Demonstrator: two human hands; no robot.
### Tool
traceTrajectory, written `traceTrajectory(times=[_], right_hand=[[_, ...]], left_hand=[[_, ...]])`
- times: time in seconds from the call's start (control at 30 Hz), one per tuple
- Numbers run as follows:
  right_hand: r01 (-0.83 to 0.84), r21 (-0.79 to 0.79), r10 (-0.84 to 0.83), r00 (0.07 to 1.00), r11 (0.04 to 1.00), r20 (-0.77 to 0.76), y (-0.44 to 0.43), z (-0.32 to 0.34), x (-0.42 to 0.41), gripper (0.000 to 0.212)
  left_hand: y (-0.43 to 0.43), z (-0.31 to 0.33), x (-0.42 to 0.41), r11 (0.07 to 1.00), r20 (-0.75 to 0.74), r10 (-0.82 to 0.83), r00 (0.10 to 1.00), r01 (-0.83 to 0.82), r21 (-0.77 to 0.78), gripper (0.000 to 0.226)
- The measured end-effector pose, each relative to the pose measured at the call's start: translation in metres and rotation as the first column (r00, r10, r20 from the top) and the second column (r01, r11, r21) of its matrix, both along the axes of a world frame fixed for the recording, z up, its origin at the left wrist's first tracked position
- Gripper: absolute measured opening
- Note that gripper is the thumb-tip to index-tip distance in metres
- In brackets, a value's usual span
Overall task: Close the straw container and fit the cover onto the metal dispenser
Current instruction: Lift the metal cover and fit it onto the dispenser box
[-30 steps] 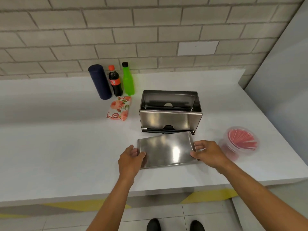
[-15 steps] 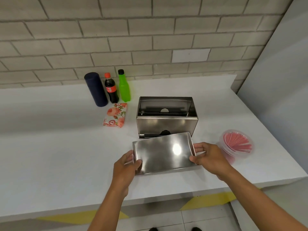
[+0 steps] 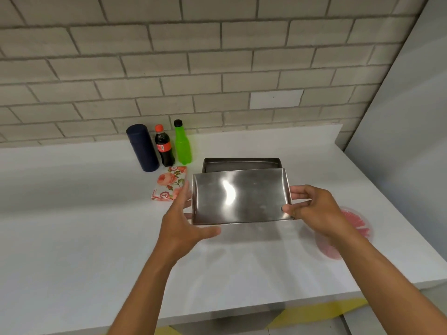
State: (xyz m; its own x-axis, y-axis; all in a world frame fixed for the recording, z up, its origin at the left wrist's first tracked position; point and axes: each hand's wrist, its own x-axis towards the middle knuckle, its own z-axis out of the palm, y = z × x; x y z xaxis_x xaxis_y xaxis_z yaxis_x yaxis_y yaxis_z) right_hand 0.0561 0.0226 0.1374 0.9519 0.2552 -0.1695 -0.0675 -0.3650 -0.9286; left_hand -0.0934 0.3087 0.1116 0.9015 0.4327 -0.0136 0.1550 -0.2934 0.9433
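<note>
Head view, cover (image 3: 238, 195) hides dispenser (image 3: 242, 163), bottles (image 3: 182, 143) behind

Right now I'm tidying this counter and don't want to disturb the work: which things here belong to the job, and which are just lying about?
Part of the job:
- metal cover, held by the left hand and right hand
- metal dispenser, mostly hidden behind it
- straw container, beside the right hand

Lying about:
- dark blue cylinder
- cola bottle
- green bottle
- floral napkin pack
</note>
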Motion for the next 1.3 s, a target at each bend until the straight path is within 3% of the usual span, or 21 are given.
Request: traceTrajectory(times=[0.17,0.7,1.0,1.3], right_hand=[[0.026,-0.021,-0.025,0.999,0.999,0.031,0.009,0.005,0.030,0.038],[0.061,-0.055,-0.062,0.998,0.997,-0.015,0.024,-0.001,0.061,0.039],[-0.012,-0.124,0.004,0.998,0.992,-0.064,0.025,0.005,0.074,0.071],[-0.049,-0.130,0.036,0.995,0.990,-0.098,0.028,0.007,0.083,0.070]], left_hand=[[0.008,0.002,0.037,0.988,-0.011,0.008,1.000,-0.006,0.153,0.138],[0.033,-0.009,0.088,0.985,-0.027,-0.034,0.999,0.038,0.166,0.129],[0.045,-0.008,0.105,0.980,-0.083,-0.051,0.995,0.065,0.187,0.130],[0.049,-0.005,0.118,0.964,-0.130,-0.073,0.989,0.104,0.246,0.132]])
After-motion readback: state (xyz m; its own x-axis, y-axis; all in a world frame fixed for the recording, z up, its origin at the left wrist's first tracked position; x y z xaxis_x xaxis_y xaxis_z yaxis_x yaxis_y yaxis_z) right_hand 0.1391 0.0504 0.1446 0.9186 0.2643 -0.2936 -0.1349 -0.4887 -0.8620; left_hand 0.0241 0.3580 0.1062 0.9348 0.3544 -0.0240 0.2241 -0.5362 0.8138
